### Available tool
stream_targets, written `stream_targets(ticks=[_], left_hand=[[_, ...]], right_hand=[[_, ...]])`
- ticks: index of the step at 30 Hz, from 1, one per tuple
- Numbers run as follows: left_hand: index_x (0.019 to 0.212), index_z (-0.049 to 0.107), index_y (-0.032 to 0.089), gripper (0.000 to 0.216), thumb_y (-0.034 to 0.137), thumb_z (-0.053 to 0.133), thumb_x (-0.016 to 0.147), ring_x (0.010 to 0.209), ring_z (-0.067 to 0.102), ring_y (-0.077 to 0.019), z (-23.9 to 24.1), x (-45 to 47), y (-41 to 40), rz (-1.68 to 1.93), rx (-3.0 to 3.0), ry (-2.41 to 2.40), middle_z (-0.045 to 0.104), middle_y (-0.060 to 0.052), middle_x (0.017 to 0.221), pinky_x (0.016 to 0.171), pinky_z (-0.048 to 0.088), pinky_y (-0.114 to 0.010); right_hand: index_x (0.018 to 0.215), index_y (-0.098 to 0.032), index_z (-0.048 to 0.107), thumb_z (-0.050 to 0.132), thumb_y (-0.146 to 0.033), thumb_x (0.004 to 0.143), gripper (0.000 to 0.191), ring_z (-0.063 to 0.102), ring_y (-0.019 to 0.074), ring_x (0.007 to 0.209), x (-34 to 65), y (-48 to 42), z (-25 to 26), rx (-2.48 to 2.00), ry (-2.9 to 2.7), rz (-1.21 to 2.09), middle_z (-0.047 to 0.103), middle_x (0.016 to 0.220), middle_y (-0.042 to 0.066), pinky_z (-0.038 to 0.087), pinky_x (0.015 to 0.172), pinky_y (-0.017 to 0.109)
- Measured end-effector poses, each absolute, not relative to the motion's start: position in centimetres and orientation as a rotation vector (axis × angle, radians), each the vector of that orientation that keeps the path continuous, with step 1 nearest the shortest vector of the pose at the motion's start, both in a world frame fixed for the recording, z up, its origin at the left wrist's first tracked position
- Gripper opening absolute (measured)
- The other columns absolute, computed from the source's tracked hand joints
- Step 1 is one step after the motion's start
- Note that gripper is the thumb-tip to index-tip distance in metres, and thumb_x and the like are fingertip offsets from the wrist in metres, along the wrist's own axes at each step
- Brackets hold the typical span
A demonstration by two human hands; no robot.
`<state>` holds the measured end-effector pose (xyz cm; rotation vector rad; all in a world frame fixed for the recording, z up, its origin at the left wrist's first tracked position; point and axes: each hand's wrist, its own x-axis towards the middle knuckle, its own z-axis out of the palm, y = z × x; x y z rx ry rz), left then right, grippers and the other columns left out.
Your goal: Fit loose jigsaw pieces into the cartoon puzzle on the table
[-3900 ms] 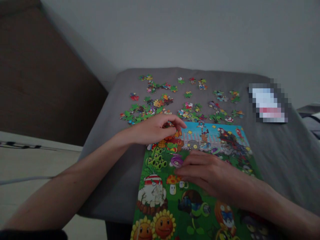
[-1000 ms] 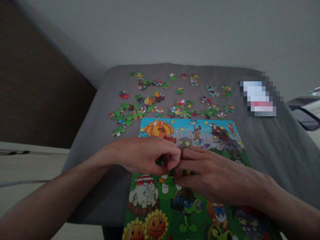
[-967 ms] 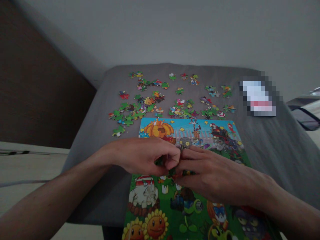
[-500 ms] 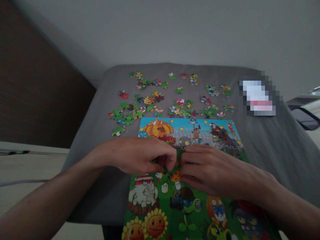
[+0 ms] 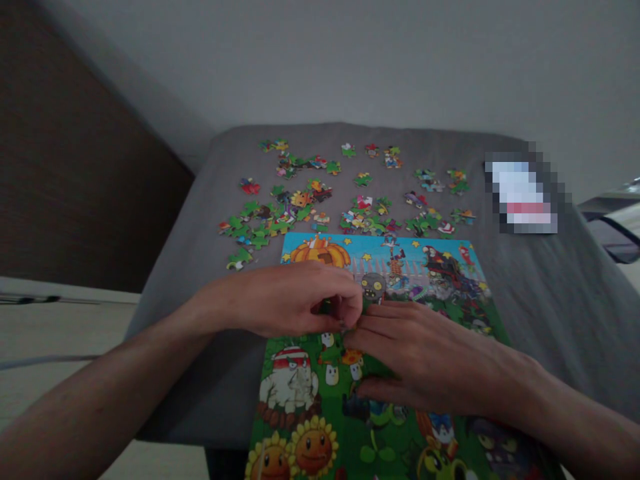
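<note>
A colourful cartoon jigsaw puzzle [image 5: 330, 413] with pumpkin, zombie and sunflower figures lies in front of me. Over its upper middle, my left hand [image 5: 300, 300] is bent in a pinch, thumb and forefinger together on what looks like a small puzzle piece [image 5: 344, 325], mostly hidden by the fingers. My right hand [image 5: 400, 343] rests on the puzzle just to the right, its fingers stretched out and the thumb apart, holding nothing that I can see. The fingertips of both hands almost meet. Both hands cover part of the picture.
Many loose puzzle pieces [image 5: 260, 227] are scattered beyond the puzzle on the grey cloth-covered surface [image 5: 185, 247]. A blurred-out phone [image 5: 523, 197] lies at the right. Past the right edge is a dark curved frame [image 5: 615, 237]. A pale wall [image 5: 350, 60] stands behind.
My left hand has moved slightly up and right, its pinch tighter. My right hand has shifted a little down and left, its fingers flatter and thumb spread out. The view has tilted slightly.
</note>
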<state>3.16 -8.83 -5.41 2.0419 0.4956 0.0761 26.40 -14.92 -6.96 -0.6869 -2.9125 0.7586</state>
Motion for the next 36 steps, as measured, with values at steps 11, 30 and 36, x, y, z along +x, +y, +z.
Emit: stream_targets(ticks=[11, 30, 36], left_hand=[[0.096, 0.066, 0.022, 0.033, 0.021, 0.092, 0.076, 0.092, 0.064, -0.016, -4.8, 3.0, -9.6, -0.255, 2.212, 0.676, 0.067, 0.006, 0.094, 0.07, 0.038, -0.026], [0.092, 0.073, 0.024, 0.025, 0.026, 0.093, 0.077, 0.088, 0.065, -0.0151, -5.7, 2.8, -9.2, -0.196, 2.262, 0.635, 0.069, 0.006, 0.09, 0.072, 0.039, -0.026], [0.086, 0.072, 0.023, 0.022, 0.023, 0.092, 0.077, 0.086, 0.064, -0.0153, -5.5, 3.1, -9.0, -0.228, 2.271, 0.607, 0.069, 0.005, 0.088, 0.071, 0.04, -0.025]], right_hand=[[0.115, -0.015, 0.069, 0.075, -0.036, 0.094, 0.03, 0.072, 0.0281, 0.098, 26.3, -15.4, -6.7, -0.818, -2.903, 0.848, 0.076, 0.106, 0.008, 0.056, 0.085, 0.041], [0.093, -0.017, 0.066, 0.085, -0.048, 0.083, 0.037, 0.072, 0.0254, 0.074, 26.6, -15.9, -7.1, -1.019, -2.88, 0.649, 0.072, 0.081, 0.003, 0.049, 0.064, 0.035], [0.093, -0.016, 0.068, 0.086, -0.045, 0.082, 0.035, 0.068, 0.0235, 0.069, 26.9, -15.1, -6.9, -1.049, -2.873, 0.609, 0.068, 0.078, 0.003, 0.045, 0.063, 0.034]])
